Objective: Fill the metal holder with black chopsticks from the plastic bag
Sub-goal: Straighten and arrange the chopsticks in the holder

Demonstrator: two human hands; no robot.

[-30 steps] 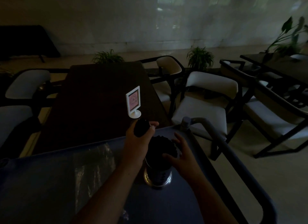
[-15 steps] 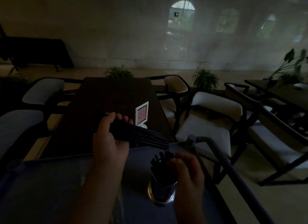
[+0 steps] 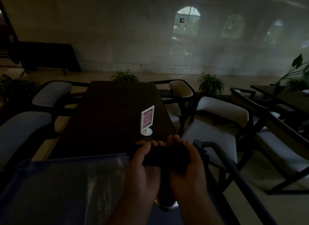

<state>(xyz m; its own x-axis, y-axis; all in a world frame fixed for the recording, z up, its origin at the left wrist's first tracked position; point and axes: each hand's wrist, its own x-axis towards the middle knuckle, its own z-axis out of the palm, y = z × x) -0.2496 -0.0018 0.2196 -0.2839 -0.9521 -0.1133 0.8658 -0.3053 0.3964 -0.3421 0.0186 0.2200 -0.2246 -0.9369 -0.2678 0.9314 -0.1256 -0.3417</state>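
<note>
Black chopsticks [image 3: 164,155] across 2 cupped hands

We stand in a dim restaurant dining room. At twelve o'clock runs a long dark dining table [image 3: 117,111] bearing a small white table sign [image 3: 147,121], with pale cushioned chairs [image 3: 222,111] set along both its sides. At two o'clock we see another dark table [image 3: 284,94] with more seating. Potted plants [image 3: 211,84] line the far floor under a wall with arched windows [image 3: 187,21]. At six o'clock, right below us, is a blue service cart [image 3: 58,183] with a tubular handle.
</note>
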